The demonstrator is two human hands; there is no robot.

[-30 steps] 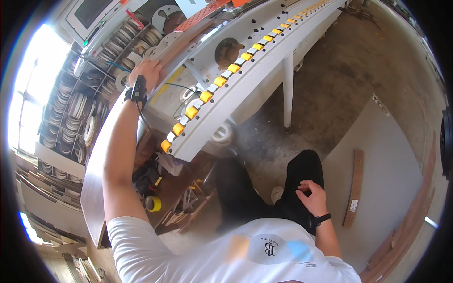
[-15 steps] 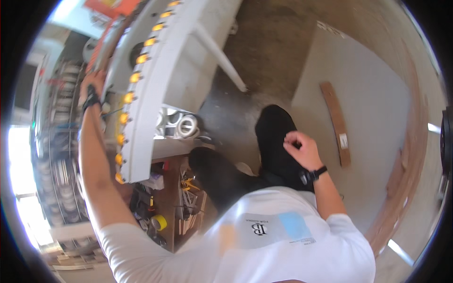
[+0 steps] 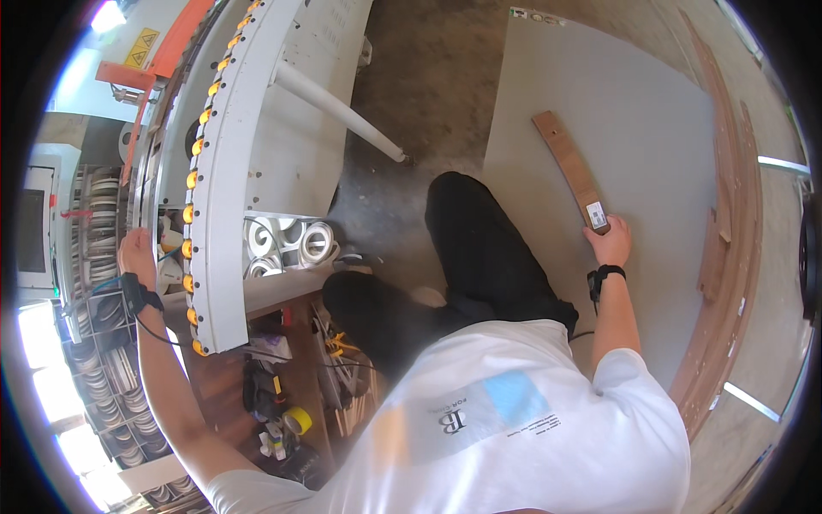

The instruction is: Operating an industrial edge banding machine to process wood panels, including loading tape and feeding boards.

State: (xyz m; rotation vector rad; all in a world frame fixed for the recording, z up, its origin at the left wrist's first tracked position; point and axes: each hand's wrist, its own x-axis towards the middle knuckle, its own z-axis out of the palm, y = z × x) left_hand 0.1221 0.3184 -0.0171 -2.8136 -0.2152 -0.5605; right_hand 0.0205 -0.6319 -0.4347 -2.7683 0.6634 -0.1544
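Note:
A brown wood strip (image 3: pixel 569 163) with a white label at its near end lies on a large grey panel (image 3: pixel 634 128) to my right. My right hand (image 3: pixel 613 240) grips that near end between thumb and fingers. At the far left, my left hand (image 3: pixel 137 254) is closed beside the inner rail of a white machine (image 3: pixel 224 184); whatever its fingers may hold is hidden. A row of yellow rollers (image 3: pixel 192 180) runs along the machine's edge, between my left hand and my legs.
White rolls of edging (image 3: pixel 317 242) sit below the machine, above an open wooden cabinet with yellow tape (image 3: pixel 297 420) and tools. A slanted white leg (image 3: pixel 342 111) reaches the floor. Long brown boards (image 3: pixel 728 197) line the panel's right side. Racks of rolls (image 3: pixel 103 325) stand at far left.
My right hand has moved right from over my leg and taken hold of the strip's near end. My left hand has come back along the machine toward me. The view has shifted.

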